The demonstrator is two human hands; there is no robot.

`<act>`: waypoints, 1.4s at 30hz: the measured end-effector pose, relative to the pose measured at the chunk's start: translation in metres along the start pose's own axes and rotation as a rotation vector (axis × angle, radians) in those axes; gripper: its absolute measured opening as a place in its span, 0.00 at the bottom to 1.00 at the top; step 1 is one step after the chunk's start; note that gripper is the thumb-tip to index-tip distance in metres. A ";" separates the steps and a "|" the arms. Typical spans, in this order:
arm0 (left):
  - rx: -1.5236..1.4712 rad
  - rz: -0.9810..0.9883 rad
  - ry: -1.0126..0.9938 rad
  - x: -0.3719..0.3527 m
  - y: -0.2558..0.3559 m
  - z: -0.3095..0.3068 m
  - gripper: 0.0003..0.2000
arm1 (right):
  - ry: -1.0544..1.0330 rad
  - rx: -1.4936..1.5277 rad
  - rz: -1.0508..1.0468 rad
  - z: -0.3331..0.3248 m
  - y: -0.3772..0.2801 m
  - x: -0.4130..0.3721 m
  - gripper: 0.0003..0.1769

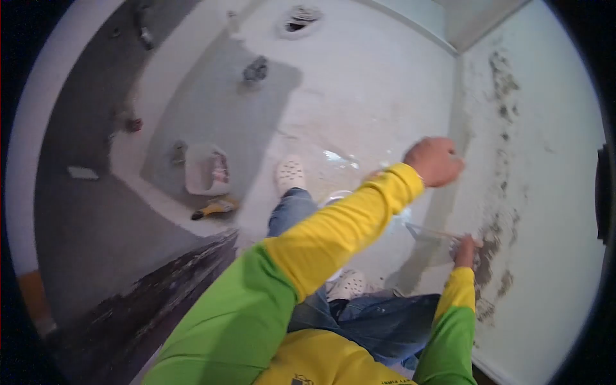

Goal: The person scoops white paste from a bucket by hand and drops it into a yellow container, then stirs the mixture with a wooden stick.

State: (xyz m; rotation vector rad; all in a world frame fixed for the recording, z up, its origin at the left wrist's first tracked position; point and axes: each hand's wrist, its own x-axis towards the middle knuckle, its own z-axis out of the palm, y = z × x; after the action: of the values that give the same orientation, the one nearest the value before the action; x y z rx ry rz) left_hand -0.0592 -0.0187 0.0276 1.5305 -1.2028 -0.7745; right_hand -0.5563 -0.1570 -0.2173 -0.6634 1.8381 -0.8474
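My left hand (435, 162) reaches out in front of me, near the wall, at the end of the yellow sleeve. Its fingers are curled into a fist, and whatever it may hold is hidden. Lower and to the right, my right hand (466, 251) is closed around a flat, thin tool (431, 231), beside the patchy wall (504, 160). The tool's blade points left, over the floor. A white bucket (338, 196) stands between my feet, mostly covered by my left arm.
On the left are a white container (198, 170) and a yellow-handled brush (215, 208). Farther ahead, a grey lump (256, 68) lies on the pale floor (378, 77), with a ragged hole (300, 22) beyond it. The wall's surface shows dark, flaking patches.
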 end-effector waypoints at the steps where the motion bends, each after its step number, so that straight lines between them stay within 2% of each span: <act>1: -0.010 -0.023 -0.028 -0.003 0.002 -0.001 0.22 | 0.080 -0.145 0.035 0.013 -0.016 -0.028 0.23; 2: 0.006 -0.032 -0.021 -0.003 -0.001 -0.003 0.22 | 0.063 -0.147 0.044 0.020 -0.028 -0.035 0.23; 4: 0.005 -0.035 -0.012 0.001 -0.002 0.004 0.22 | 0.174 -0.593 -0.407 0.003 -0.050 -0.038 0.24; 6: 0.038 -0.042 -0.010 0.009 -0.007 0.007 0.22 | 0.192 -0.802 -0.669 0.012 -0.104 -0.129 0.22; 8: 0.072 -0.021 -0.011 0.013 -0.009 0.006 0.23 | 0.175 -0.505 -0.745 0.026 -0.140 -0.214 0.20; 10: 0.090 -0.017 -0.036 0.012 -0.011 -0.002 0.22 | 0.249 -0.283 -0.801 0.016 -0.152 -0.220 0.16; 11: 0.097 -0.024 -0.043 0.012 -0.012 -0.004 0.22 | 0.279 -0.283 -0.800 0.017 -0.160 -0.240 0.16; 13: 0.159 -0.051 -0.041 0.007 -0.012 -0.012 0.22 | 0.130 -0.345 -0.689 0.035 -0.180 -0.289 0.17; 14: 0.161 -0.057 -0.031 0.005 -0.013 -0.017 0.22 | 0.138 -0.343 -0.687 0.044 -0.178 -0.293 0.17; 15: 0.165 -0.064 -0.023 0.004 -0.016 -0.023 0.22 | 0.037 -0.329 -0.605 0.053 -0.174 -0.295 0.17; 16: 0.168 -0.063 -0.035 0.006 -0.021 -0.029 0.22 | -0.063 -0.314 -0.519 0.059 -0.172 -0.292 0.17; 18: 0.184 -0.060 0.005 0.007 -0.031 -0.038 0.23 | -0.079 -0.531 -0.493 0.077 -0.142 -0.248 0.20; 20: 0.163 -0.097 0.005 0.007 -0.031 -0.046 0.23 | -0.162 -0.594 -0.492 0.115 -0.118 -0.235 0.20; 22: 0.145 -0.131 0.011 0.010 -0.030 -0.047 0.23 | -0.288 -0.487 -0.407 0.150 -0.094 -0.223 0.20; 24: 0.159 -0.155 0.011 0.011 -0.029 -0.049 0.23 | -0.309 -0.470 -0.379 0.170 -0.072 -0.212 0.17; 28: 0.126 -0.129 -0.001 0.016 -0.026 -0.045 0.23 | -0.354 -0.548 -0.383 0.191 -0.038 -0.198 0.18; 30: 0.098 -0.135 -0.017 0.018 -0.021 -0.041 0.23 | -0.400 -0.367 -0.526 0.202 -0.014 -0.184 0.17; 34: 0.091 -0.155 -0.026 0.019 -0.014 -0.036 0.23 | -0.636 -0.368 -0.527 0.212 -0.024 -0.201 0.16; 38: 0.112 -0.120 -0.015 0.021 -0.017 -0.040 0.22 | -0.614 -0.573 -0.462 0.211 -0.057 -0.212 0.17; 40: 0.110 -0.141 -0.013 0.019 -0.015 -0.044 0.23 | -0.444 -0.677 -0.464 0.210 -0.042 -0.175 0.17; 41: 0.097 -0.152 -0.015 0.019 -0.015 -0.046 0.23 | -0.353 -0.590 -0.550 0.211 -0.035 -0.171 0.15; 42: 0.082 -0.162 -0.017 0.019 -0.016 -0.047 0.23 | -0.352 -0.593 -0.549 0.212 -0.031 -0.165 0.15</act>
State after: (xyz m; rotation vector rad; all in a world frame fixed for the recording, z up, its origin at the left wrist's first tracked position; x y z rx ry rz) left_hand -0.0060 -0.0222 0.0284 1.7080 -1.1452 -0.8545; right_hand -0.2956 -0.1076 -0.1643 -1.6349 1.5915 -0.4574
